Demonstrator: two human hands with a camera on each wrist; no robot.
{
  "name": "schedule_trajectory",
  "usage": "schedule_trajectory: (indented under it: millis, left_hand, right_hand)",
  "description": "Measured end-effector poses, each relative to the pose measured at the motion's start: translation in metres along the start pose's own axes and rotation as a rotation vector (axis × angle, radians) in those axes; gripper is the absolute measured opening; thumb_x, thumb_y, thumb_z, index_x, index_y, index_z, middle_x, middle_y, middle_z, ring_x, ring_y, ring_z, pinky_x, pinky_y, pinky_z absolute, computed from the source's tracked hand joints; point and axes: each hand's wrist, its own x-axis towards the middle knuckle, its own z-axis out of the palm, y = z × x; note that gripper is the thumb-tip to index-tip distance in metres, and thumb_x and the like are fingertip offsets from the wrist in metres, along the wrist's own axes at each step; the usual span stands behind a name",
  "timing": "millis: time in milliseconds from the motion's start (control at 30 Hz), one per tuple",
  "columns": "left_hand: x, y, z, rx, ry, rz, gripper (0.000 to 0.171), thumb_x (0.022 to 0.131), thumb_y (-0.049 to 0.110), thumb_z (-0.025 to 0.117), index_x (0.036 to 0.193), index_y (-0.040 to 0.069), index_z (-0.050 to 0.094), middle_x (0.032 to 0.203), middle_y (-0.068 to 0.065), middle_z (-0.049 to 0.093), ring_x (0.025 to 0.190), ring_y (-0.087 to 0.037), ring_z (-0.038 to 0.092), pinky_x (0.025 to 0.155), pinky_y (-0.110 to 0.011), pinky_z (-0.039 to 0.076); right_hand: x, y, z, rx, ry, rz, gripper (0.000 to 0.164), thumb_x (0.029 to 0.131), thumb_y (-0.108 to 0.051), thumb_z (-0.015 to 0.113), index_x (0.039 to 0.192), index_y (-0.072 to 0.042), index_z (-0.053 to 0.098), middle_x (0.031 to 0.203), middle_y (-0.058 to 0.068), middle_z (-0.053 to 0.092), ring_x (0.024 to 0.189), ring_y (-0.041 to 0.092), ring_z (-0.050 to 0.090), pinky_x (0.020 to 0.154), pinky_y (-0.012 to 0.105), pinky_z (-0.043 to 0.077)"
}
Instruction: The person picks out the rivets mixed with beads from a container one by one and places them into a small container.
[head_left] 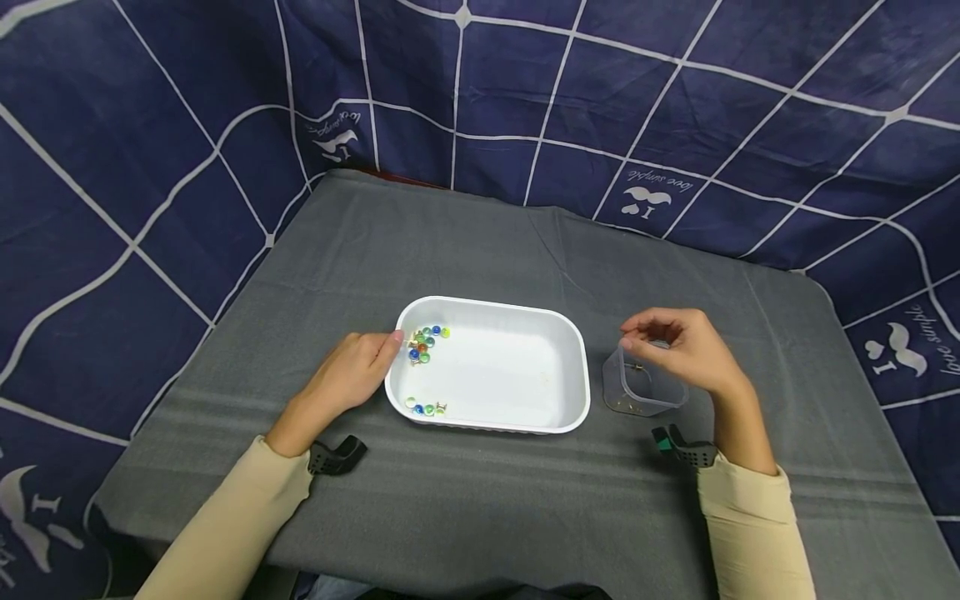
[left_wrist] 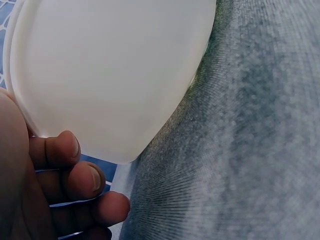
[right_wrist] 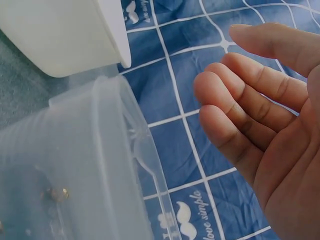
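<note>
A white tray (head_left: 487, 367) lies on the grey cloth, with glass marbles (head_left: 423, 342) and a few small gold-coloured metal pieces in two groups near its left end. My left hand (head_left: 352, 367) grips the left rim, thumb on top and fingers beneath the edge. In the left wrist view the outer wall of the tray (left_wrist: 115, 75) fills much of the picture. Over a clear plastic container (head_left: 637, 400) hovers my right hand (head_left: 682, 346), fingers loosely bent and thumb apart from them, holding nothing. Small gold-coloured pieces (right_wrist: 62, 194) show through the container's wall.
Grey cloth (head_left: 465, 500) covers the table. Dark blue curtains (head_left: 510, 92) with white lines hang behind the table and along its sides. The container stands just right of the tray, with a narrow gap between them.
</note>
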Motion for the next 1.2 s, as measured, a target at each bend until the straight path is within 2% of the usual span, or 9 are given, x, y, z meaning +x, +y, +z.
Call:
schedule_trajectory:
  millis: [733,1200]
  left_hand:
    - [-0.001,0.000,-0.001,0.012,0.001,0.004,0.043,0.107,0.025,0.041,0.082,0.003,0.069,0.078,-0.014,0.066,0.070,-0.025,0.059,0.065,-0.047,0.047]
    - [-0.001,0.002,-0.002,0.005,-0.010,-0.007,0.043,0.107,0.025,0.041,0.082,0.003,0.069,0.078,-0.014,0.066,0.069,-0.025,0.058,0.066,-0.047,0.047]
  right_hand:
    - [0.019,-0.013,0.010,-0.008,-0.016,-0.007,0.012,0.085,0.004,0.072,0.097,0.001,0.072,0.088,0.013,0.071,0.076,0.012,0.065,0.067,0.020,0.051]
    - [0.033,-0.020,0.021,0.025,-0.026,-0.044,0.012,0.085,0.005,0.072,0.096,0.000,0.073,0.089,0.012,0.070,0.077,0.013,0.064,0.069,0.022,0.051]
